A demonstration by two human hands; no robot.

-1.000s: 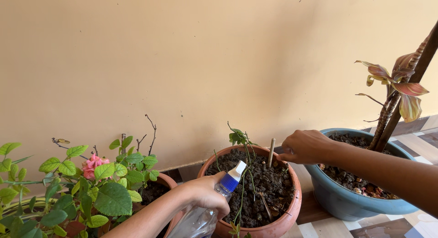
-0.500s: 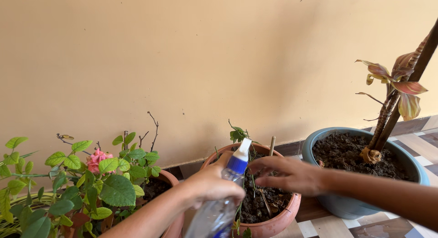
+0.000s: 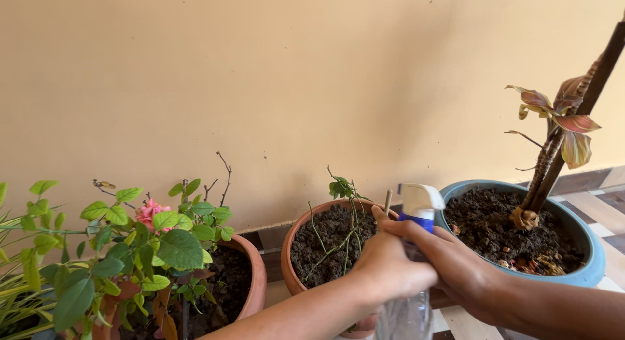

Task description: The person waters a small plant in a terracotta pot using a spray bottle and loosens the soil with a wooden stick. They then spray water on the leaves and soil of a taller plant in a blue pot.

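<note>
In the head view, low and right of the middle, both hands hold the bottle [image 3: 411,275]. The left hand [image 3: 389,269] has its grip closed around the clear body. The right hand [image 3: 459,265] wraps the neck, its fingers under the white spray top [image 3: 418,200]. Just behind are the brown pot [image 3: 290,265] with a thin vine [image 3: 344,213] and the blue pot [image 3: 589,271]. To do this well, I think the bottle should stay upright and steady, with the nozzle pointing at the dirt, not the wall [image 3: 293,73].
</note>
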